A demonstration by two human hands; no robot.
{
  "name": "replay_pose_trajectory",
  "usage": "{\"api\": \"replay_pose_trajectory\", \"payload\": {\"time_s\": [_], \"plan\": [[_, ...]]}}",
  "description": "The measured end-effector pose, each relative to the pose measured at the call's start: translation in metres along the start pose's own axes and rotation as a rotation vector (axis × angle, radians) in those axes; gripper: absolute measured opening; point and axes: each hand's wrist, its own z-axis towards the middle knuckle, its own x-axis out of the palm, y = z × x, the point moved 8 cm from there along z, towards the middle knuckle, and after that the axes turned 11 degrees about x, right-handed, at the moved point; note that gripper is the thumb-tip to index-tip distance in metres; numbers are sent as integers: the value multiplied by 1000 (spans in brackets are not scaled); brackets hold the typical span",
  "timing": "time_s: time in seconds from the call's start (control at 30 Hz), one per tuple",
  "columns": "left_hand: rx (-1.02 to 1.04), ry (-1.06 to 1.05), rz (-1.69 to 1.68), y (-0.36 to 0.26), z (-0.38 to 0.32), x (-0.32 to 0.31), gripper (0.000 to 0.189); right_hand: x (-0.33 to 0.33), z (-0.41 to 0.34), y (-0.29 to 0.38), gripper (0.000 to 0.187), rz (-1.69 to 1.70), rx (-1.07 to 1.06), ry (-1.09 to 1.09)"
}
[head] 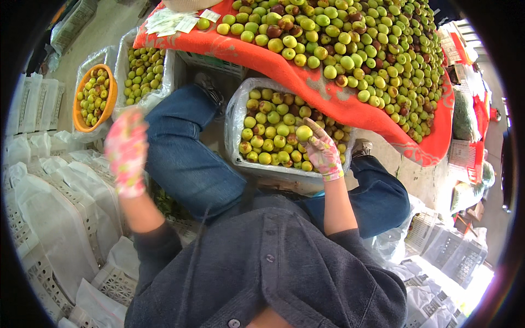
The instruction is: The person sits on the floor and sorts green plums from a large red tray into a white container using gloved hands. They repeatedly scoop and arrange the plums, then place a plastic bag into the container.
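Observation:
My right hand (pixel 324 151), in a pink patterned glove, holds a yellow-green jujube-like fruit (pixel 304 133) at its fingertips. It is over a plastic-lined crate (pixel 287 174) filled with green and brown fruits (pixel 268 132) between my knees. My left hand (pixel 128 151), gloved alike and blurred, is raised beside my left knee, below the orange basket (pixel 114 92) and a lined crate (pixel 168 67) of fruits. Whether its fingers hold anything does not show clearly. Beyond the middle crate, a large heap of fruits (pixel 348 49) lies on a red patterned blanket (pixel 283 65).
White perforated crates with plastic liners (pixel 61 213) crowd the left side. More crates (pixel 445 250) stand at the lower right. Paper slips (pixel 170 22) lie on the blanket's left corner. Green bundles (pixel 465 117) and red crates (pixel 475 162) are at the far right.

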Motion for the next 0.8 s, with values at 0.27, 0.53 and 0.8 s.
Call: {"api": "replay_pose_trajectory", "payload": {"time_s": [0.27, 0.53, 0.8], "plan": [[852, 813, 597, -44, -66, 328, 15, -20, -7, 2, 58, -36, 23, -112], [931, 757, 791, -21, -82, 395, 14, -38, -5, 1, 44, -94, 32, -239], [762, 766, 648, -44, -74, 350, 22, -14, 39, 19, 42, -1221, -86, -553]]}}
